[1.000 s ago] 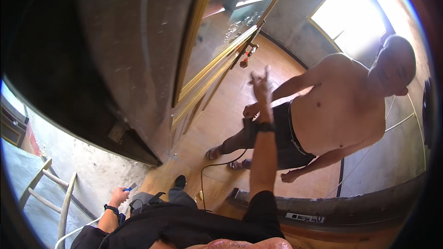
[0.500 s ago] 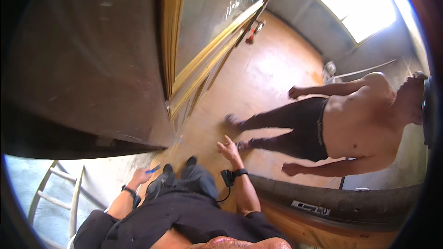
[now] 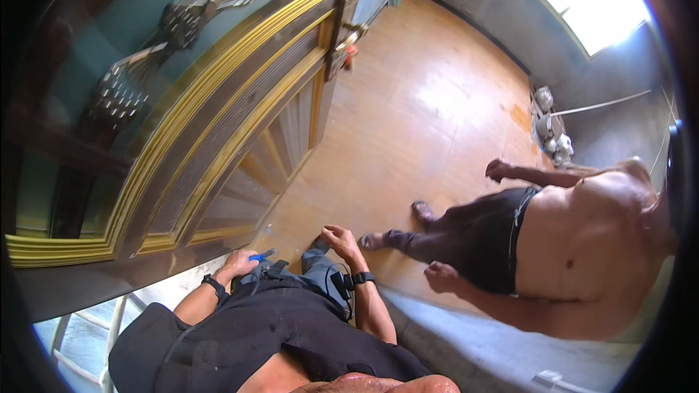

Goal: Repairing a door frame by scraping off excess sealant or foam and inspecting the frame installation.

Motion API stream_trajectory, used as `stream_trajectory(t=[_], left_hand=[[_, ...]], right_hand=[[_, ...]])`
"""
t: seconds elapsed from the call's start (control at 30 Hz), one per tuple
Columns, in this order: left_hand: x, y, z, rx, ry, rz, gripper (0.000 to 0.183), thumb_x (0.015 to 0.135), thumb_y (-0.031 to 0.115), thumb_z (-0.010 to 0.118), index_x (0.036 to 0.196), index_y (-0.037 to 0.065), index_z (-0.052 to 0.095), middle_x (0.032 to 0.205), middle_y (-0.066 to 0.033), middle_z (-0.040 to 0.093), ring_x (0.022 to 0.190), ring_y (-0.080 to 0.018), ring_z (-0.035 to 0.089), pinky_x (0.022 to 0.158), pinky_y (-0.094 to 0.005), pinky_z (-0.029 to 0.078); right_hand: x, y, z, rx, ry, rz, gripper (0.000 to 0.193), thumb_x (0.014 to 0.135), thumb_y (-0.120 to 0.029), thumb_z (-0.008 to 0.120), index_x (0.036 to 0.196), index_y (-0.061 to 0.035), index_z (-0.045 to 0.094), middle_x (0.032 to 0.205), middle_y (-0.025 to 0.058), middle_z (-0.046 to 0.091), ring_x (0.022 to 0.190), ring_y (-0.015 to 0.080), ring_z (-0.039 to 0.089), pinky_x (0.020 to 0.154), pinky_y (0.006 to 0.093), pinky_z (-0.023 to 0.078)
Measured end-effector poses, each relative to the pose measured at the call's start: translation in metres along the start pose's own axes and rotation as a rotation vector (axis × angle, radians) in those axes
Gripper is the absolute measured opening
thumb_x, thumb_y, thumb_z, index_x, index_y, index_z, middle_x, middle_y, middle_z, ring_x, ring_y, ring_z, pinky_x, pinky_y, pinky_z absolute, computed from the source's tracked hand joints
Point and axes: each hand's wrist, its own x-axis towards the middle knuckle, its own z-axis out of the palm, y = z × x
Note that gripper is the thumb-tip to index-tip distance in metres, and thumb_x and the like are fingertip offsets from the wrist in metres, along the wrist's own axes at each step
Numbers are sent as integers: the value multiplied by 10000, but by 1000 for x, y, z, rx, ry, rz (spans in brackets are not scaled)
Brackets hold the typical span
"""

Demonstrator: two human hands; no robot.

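A small blue tool (image 3: 260, 255) is pinched in the left hand (image 3: 237, 263), its long end pointed to 2 o'clock; the right hand (image 3: 342, 239), loosely spread and empty, is held just beside it at 3 o'clock

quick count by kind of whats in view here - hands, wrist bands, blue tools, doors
own hands: 2, the left hand and the right hand
other person's hands: 2, one and another
black wrist bands: 2, one on the left wrist, one on the right wrist
small blue tool: 1, in the left hand
wooden door with gold trim: 1
total: 8
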Motion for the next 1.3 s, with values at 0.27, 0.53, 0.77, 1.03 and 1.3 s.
stream_trajectory(t=[0.27,0.53,0.77,1.03,1.3], left_hand=[[144,168,-55,54,145,297,427,765,329,571,1132,117,631,1008,-190,661,941,-375,624,817,-448,491],[328,358,-100,-193,142,439,411,781,311,570,1132,107,632,994,-183,667,924,-358,640,800,-428,505],[440,493,-152,-139,38,451,408,788,324,570,1137,120,630,987,-182,666,902,-348,648,781,-405,513],[546,657,-186,-236,-71,584,402,829,280,592,1172,73,614,960,-162,688,875,-234,668,781,-342,512],[647,775,-230,-46,18,679,464,802,299,599,1232,126,566,944,-189,670,838,-363,654,716,-406,514]], right_hand=[[52,-78,-109,111,100,-91,451,924,-328,587,1222,9,558,1039,119,675,911,180,654,749,290,494],[149,-112,-281,32,107,8,477,934,-362,560,1242,3,552,1094,123,659,962,203,637,795,312,486],[207,-111,-413,55,280,134,461,928,-357,565,1224,-3,566,1047,98,667,906,187,647,757,295,483],[321,-180,-535,379,212,164,538,964,-450,472,1243,6,531,1147,144,640,1021,224,638,843,333,498],[467,-242,-623,926,89,26,460,984,-456,414,1066,-27,557,945,76,626,853,175,623,743,332,540]])
